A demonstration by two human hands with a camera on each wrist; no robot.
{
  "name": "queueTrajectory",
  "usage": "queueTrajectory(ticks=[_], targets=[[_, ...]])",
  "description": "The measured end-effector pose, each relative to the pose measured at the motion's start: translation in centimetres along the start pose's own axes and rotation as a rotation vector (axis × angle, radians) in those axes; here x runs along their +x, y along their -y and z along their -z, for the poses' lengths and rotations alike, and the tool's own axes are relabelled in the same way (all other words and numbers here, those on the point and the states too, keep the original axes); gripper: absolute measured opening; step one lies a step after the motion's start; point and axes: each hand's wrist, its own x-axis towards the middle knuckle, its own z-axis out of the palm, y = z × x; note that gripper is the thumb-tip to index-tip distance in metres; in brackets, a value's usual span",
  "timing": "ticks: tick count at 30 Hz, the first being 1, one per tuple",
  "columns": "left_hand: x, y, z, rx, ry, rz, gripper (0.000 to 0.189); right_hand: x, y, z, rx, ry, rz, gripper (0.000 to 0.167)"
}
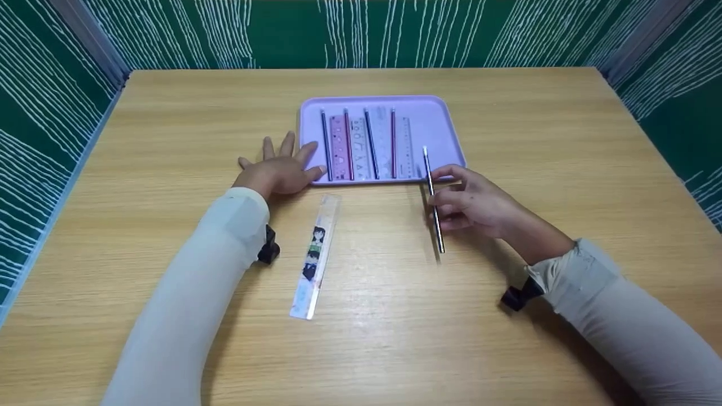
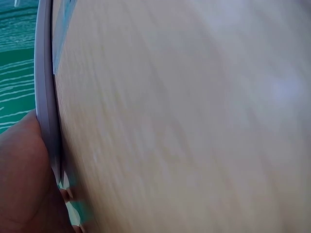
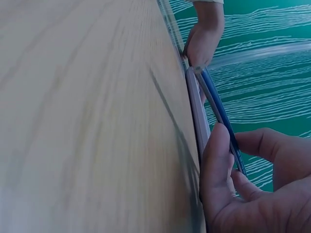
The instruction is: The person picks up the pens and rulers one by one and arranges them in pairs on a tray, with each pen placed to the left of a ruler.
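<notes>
My right hand (image 1: 471, 200) pinches a dark, shiny pencil (image 1: 433, 203) between thumb and fingers, just off the front right edge of the lilac tray (image 1: 437, 127). In the right wrist view the same pencil (image 3: 218, 109) looks blue and is held above the table. With fingers spread, my left hand (image 1: 282, 172) rests at the tray's front left corner, its thumb and index finger over the rim. Pencils and rulers lie side by side in the tray, among them a pink ruler (image 1: 339, 148) and a red pencil (image 1: 393, 144).
A clear ruler with cartoon figures (image 1: 314, 256) lies on the wooden table (image 1: 383, 316) in front of the tray, between my forearms. Green walls with white streaks (image 1: 395, 34) stand behind the table and at both sides.
</notes>
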Motion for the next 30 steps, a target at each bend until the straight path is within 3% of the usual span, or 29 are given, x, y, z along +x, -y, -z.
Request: queueTrajectory(ticks=[7,15,30], targets=[[0.1,0.1,0.1,-0.005,0.001,0.004,0.075,0.5,-0.1,0.6,0.014,0.009,0.009,0.049],[0.1,0.1,0.1,-0.001,0.004,0.004,0.076,1.4,0.4,0.8,0.0,-0.059,0.003,0.048],[0.1,0.1,0.0,0.012,-0.011,-0.005,0.076,2.8,2.0,1.4,-0.036,-0.102,0.012,0.05]])
